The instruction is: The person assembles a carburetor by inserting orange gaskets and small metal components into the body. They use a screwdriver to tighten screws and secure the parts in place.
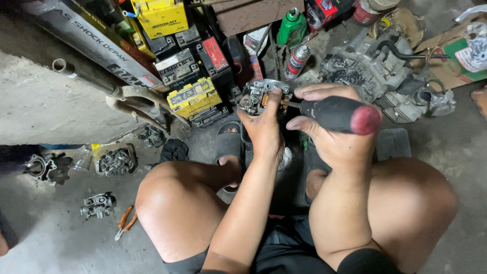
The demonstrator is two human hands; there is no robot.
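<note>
The grip of the left hand (264, 127) is closed around a small metal carburetor body (258, 96), held up just above centre of the frame, with the thumb pressed along its right side. The grip of the right hand (329, 129) is wrapped tight around the black handle of a screwdriver (337, 114) with a red butt end; its thin shaft is laid across to the carburetor body and the tip is set against it.

The carburetor body is judged to be stiff cast metal, fairly light but dense for its size, with sharp ribs and small protruding fittings that could be bent or lost. Its surface looks oily, so a slip is possible; it is best held around the solid outer casting rather than by the small brass or wire parts. The screwdriver handle appears smooth and rounded, and is best taken full in the palm.

Around the hands, the floor is crowded. A stack of batteries (193, 96), yellow and black, is seen at upper centre-left. A green bottle (291, 25) and a spray can (298, 60) stand at upper centre. A greasy engine block (370, 71) lies at upper right, close behind the right hand. Another carburetor (97, 205) and orange-handled pliers (125, 221) lie on the concrete floor (50, 243) at lower left. The bare knees are placed at either side of the arms, narrowing the working room.
</note>
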